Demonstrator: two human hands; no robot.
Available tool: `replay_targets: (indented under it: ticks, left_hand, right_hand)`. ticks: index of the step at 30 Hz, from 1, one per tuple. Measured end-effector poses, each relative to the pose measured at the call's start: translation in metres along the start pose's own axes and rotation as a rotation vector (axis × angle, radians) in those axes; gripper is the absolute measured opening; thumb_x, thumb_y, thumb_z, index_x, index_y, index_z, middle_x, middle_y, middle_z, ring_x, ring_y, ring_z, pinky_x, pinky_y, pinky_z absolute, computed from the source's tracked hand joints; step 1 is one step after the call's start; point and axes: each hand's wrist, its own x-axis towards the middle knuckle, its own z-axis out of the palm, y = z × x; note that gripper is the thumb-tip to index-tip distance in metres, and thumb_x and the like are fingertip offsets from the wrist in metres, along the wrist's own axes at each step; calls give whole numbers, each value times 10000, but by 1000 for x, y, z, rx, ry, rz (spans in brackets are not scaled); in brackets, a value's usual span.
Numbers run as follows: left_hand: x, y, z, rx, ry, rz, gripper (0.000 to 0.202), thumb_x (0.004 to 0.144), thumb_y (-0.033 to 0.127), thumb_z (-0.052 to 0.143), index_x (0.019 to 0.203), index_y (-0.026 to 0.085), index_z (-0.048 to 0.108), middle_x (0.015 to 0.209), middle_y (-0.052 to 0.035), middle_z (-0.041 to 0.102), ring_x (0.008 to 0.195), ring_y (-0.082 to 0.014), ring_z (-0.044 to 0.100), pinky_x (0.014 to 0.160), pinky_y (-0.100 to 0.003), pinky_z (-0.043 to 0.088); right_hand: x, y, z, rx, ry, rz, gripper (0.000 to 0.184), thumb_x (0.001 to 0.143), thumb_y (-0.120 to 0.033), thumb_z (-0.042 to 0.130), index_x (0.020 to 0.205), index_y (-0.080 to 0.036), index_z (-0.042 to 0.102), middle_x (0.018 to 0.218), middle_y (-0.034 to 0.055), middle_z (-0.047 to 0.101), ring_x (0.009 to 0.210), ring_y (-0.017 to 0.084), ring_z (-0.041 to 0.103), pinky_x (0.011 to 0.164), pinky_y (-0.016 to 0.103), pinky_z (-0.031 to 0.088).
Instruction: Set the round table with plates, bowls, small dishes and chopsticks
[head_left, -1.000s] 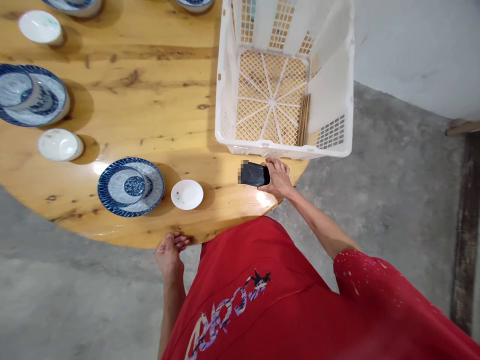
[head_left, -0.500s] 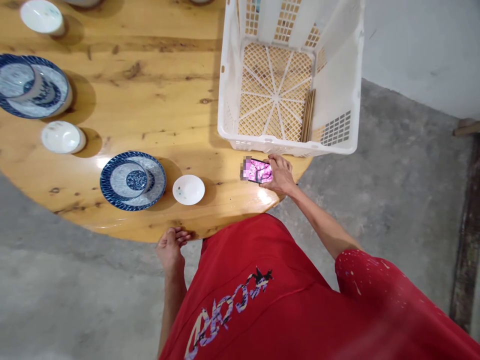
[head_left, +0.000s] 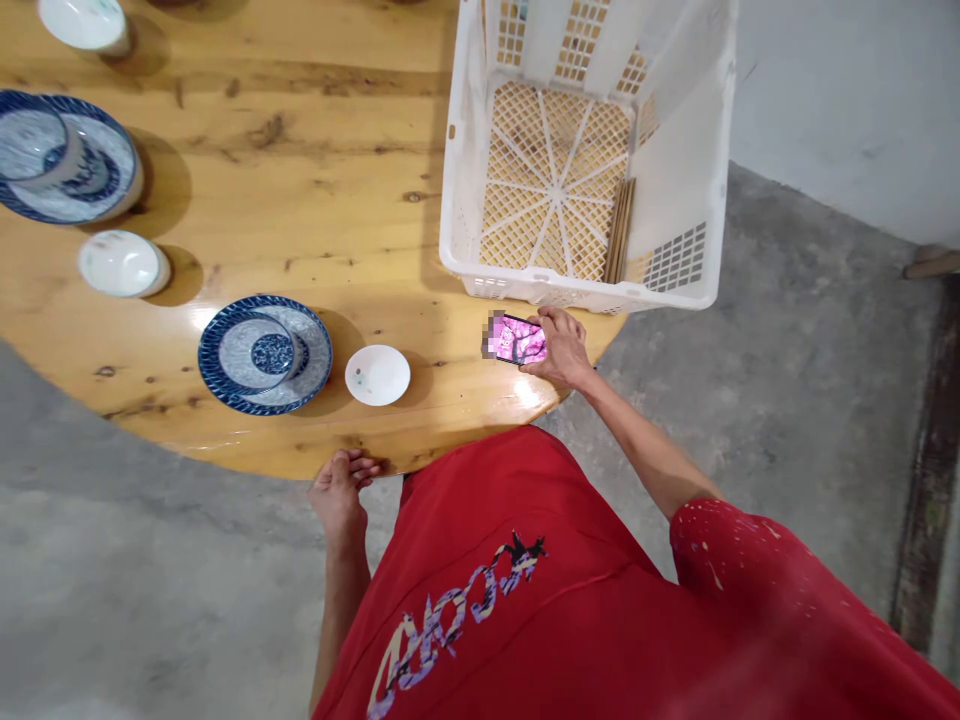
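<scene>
My right hand (head_left: 561, 347) grips one end of a phone (head_left: 523, 340) with a lit pink screen, low over or on the wooden table, just in front of the white crate. At the table's near edge my left hand (head_left: 345, 488) rests with its fingers loosely curled, and nothing shows in them. A small white bowl (head_left: 378, 375) stands on the table above that hand. Left of it is a blue-rimmed plate (head_left: 217, 355) with a blue and white bowl (head_left: 271, 353) on it.
A white plastic crate (head_left: 456, 200) stands on the wooden table (head_left: 337, 200), several thin wooden sticks (head_left: 619, 232) inside along its right side. Further left are a white cup (head_left: 124, 264), another white cup (head_left: 84, 22) and a larger blue-rimmed plate (head_left: 120, 160) with a bowl on it.
The view has shifted slightly, so the tableware sits a little higher in the picture. Both hands keep their places, and the right one still grips the phone.
</scene>
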Motion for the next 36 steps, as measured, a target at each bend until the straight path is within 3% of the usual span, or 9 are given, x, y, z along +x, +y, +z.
replay_targets:
  ticks: [13,27,36]
  left_hand:
    - [1,-2,-2,-4,-7,14,352,739,477,674,835,138,673,649,-5,692,522,-123,657,466,-189,426]
    - [3,-4,-3,-19,-12,15,360,756,485,673,838,134,681,645,-6,692,529,-126,665,471,-190,423]
    - [4,-5,-3,-25,-7,0,363,747,488,678,842,138,678,641,-4,690,523,-130,665,467,-192,419]
  right_hand:
    - [-3,-2,2,-47,29,-28,838,697,-466,839,1415,-181,513,1477,184,464,1389,386,380,1139,534,261]
    - [-8,-11,-3,-73,61,-36,741,762,-328,719,1430,-114,481,1442,198,555,1362,359,458,1177,532,226]
    - [-6,-8,-4,-82,56,-97,755,770,-326,692,1452,-108,454,1413,205,569,1332,374,480,1157,526,271]
